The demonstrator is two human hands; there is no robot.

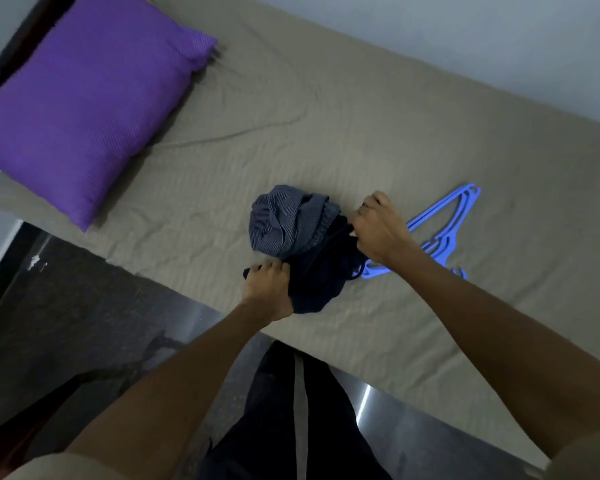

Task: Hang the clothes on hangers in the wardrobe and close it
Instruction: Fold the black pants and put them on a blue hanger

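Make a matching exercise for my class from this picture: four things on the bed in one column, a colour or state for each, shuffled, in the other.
Things:
1. pillow
2. hangers
3. dark garment
4. striped garment

Descriptions:
A. blue, lying flat on the sheet
B. gripped by both hands
C. purple
D. grey, crumpled, not held

Pairs: 1-C, 2-A, 3-B, 4-D

Purple pillow [84, 109]; blue hangers [440, 233]; grey-striped shirt [284, 220]; navy garment [323, 275].

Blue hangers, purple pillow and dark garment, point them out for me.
blue hangers [445, 216]: head view, on a sloping arm.
purple pillow [84, 109]: head view, middle of its top face.
dark garment [321, 278]: head view, its middle folds.
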